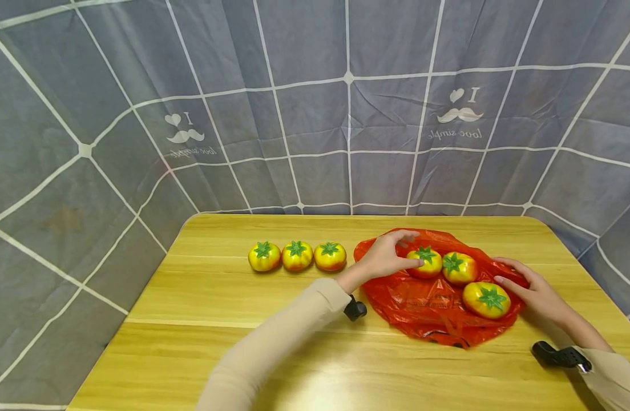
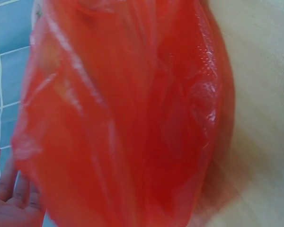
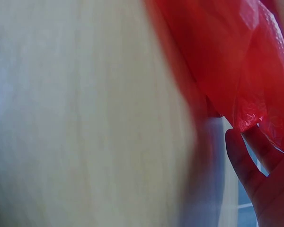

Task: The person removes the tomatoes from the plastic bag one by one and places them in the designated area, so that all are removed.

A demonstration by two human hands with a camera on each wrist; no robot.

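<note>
hands (image 1: pixel 386 255) loosely spread at an open red bag (image 1: pixel 392 299), three yellow-red tomatoes (image 1: pixel 459 269) inside.

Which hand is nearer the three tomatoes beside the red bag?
Left. The left hand is right of those tomatoes, over the red bag; the right hand is farther, at the bag's right edge.

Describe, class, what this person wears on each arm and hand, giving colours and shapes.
Both the left sleeve and right sleeve are plain beige and long. A small black device shows at the left wrist; at the right is a black strap with a rounded end. The left hand and right hand wear no gloves.
</note>
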